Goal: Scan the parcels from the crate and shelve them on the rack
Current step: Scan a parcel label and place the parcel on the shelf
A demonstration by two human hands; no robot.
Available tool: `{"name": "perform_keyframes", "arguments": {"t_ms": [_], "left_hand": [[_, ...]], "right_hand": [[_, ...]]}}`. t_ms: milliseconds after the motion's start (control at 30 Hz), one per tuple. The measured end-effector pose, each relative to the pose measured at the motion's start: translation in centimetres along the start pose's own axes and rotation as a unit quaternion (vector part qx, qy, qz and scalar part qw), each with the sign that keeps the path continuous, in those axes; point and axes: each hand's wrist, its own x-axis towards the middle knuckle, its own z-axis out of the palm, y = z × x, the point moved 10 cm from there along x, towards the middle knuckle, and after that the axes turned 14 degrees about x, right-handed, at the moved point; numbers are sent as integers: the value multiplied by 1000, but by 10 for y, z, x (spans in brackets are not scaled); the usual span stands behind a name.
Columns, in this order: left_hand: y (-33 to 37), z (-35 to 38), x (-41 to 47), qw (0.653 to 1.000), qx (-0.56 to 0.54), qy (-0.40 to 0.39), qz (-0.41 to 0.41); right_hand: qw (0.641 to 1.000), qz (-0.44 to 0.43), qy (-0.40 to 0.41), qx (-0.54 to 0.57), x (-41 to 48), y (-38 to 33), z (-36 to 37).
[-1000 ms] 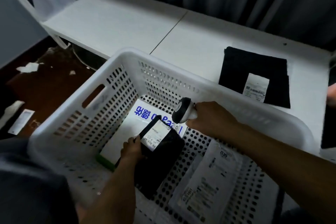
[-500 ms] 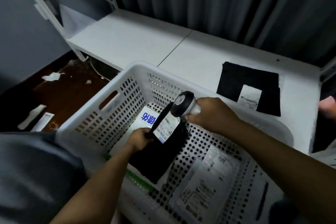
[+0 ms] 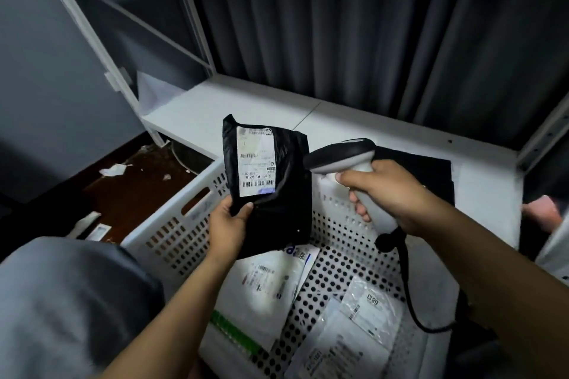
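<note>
Scanning is underway: the left hand [image 3: 229, 226] pinches the black poly mailer [image 3: 277, 181] upright above the crate [image 3: 172, 234], label facing the barcode scanner [image 3: 348, 163] gripped in the right hand [image 3: 391, 194] just beside it. Next, probably shelving it on the rack [image 3: 215, 104] beyond.

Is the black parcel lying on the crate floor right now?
No, the left hand holds the black parcel upright above the crate, label toward the camera, next to the scanner gripped in the right hand.
</note>
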Motion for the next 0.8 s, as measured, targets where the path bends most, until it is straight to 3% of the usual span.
{"name": "perform_keyframes", "arguments": {"t_ms": [800], "left_hand": [[-12, 15, -5, 999, -20, 32, -37]], "right_hand": [[1000, 23, 0, -10, 8, 5, -5]]}}
